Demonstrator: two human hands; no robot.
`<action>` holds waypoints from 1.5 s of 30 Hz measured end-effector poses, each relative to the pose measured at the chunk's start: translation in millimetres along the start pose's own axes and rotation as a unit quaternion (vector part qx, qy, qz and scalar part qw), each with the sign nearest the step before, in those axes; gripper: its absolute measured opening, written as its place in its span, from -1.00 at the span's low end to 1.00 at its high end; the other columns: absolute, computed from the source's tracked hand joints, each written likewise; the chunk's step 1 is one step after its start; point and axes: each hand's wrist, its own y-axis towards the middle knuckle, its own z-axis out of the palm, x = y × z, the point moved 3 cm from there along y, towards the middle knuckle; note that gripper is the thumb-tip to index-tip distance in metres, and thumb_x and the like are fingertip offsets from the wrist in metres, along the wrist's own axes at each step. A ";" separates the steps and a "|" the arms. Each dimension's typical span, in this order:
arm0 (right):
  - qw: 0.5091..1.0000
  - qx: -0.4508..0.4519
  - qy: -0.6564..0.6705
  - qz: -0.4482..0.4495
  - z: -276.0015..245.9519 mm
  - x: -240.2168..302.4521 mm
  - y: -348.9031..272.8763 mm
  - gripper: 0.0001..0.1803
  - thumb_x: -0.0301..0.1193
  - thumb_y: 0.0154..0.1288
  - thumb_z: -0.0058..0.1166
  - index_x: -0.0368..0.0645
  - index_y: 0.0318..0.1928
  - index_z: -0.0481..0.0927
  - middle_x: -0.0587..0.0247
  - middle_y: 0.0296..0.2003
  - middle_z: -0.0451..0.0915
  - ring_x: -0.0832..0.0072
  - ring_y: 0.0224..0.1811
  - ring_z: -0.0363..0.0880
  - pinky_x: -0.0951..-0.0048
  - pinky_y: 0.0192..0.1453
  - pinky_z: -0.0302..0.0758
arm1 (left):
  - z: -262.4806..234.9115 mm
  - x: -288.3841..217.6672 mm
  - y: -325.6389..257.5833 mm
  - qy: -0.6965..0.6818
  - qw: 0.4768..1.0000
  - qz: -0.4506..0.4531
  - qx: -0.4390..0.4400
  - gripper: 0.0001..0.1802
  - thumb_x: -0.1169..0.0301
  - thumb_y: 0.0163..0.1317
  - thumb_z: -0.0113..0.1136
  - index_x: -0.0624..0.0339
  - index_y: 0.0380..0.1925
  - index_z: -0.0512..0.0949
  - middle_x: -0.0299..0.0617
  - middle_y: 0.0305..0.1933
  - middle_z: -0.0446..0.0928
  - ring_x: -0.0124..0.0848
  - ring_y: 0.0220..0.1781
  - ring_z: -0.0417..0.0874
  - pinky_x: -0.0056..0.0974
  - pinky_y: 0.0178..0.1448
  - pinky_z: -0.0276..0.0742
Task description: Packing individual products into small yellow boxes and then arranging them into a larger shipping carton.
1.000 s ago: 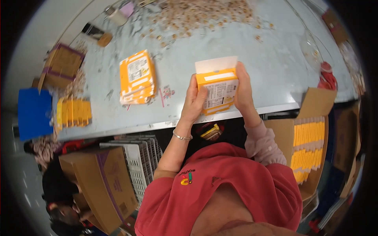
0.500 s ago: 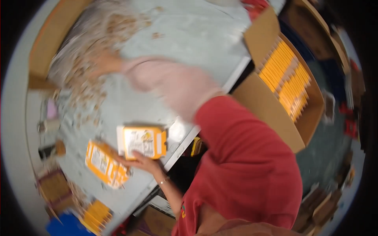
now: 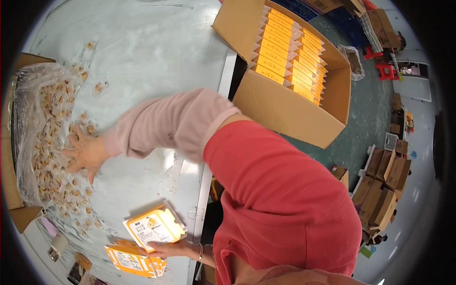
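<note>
Around you there is much cardboard. A large open carton (image 3: 289, 85) stands on the floor just beside the edge of the pale grey surface (image 3: 156, 52), and it is packed with rows of orange-yellow boxes (image 3: 289, 57) standing on their edges. More brown cartons (image 3: 384, 185) are stacked farther off at the right. On the surface, at the left rim, a clear plastic bag (image 3: 28, 123) lies open inside another cardboard box (image 3: 12, 209), and many small tan pieces (image 3: 52, 142) spill out of it over the surface. Your own pink sleeve (image 3: 175, 121) crosses the middle of the view and hides part of the surface behind it.

Your right hand (image 3: 85, 153) is spread flat, the fingers apart, and it lies on the loose pieces just beside the bag; its grip is released and it grasps nothing that I can see.

Your left hand (image 3: 166, 248) is near the bottom edge of the surface, and its grip is closed on a small yellow box (image 3: 153, 228). This box is tilted, with a white printed face toward the camera, orange-yellow sides and one flap open at the top end. Just beside it, touching or nearly so, a stack of flat orange boxes (image 3: 135, 260) lies on the surface.
</note>
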 end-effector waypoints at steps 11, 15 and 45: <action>0.974 0.024 -0.174 0.145 -15.9 -121.6 49.0 -0.42 0.20 0.14 -0.14 0.41 0.16 0.42 0.33 0.26 0.28 0.13 0.41 -0.04 -0.50 0.20 -0.07 | -29.8 3.7 -10.6 0.141 0.985 0.101 0.022 -0.44 0.37 0.36 -0.09 0.25 0.31 0.04 -0.02 0.08 0.30 -0.34 -0.02 0.42 -0.29 -0.01 0.43; 0.999 0.010 0.035 0.030 -27.9 -125.4 9.3 -0.44 0.08 0.29 -0.19 0.29 0.26 0.28 0.11 0.17 0.36 0.05 0.24 0.24 -0.26 0.13 0.24 | -20.0 34.7 -11.1 0.184 0.974 0.126 0.042 -0.45 0.44 0.32 -0.15 0.24 0.31 0.06 -0.31 -0.24 0.33 -0.58 -0.46 0.17 -0.44 -0.41 0.17; 0.996 0.054 -0.066 -0.028 -83.6 50.7 -192.0 -0.45 -0.10 0.29 -0.06 0.03 0.25 0.29 0.10 0.26 0.25 0.15 0.36 0.10 -0.16 0.33 -0.05 | 127.9 8.9 -29.3 0.318 0.851 0.331 0.255 -0.37 0.33 0.13 0.02 0.07 0.26 0.21 0.23 0.38 -0.02 0.24 0.38 -0.01 0.26 0.35 -0.09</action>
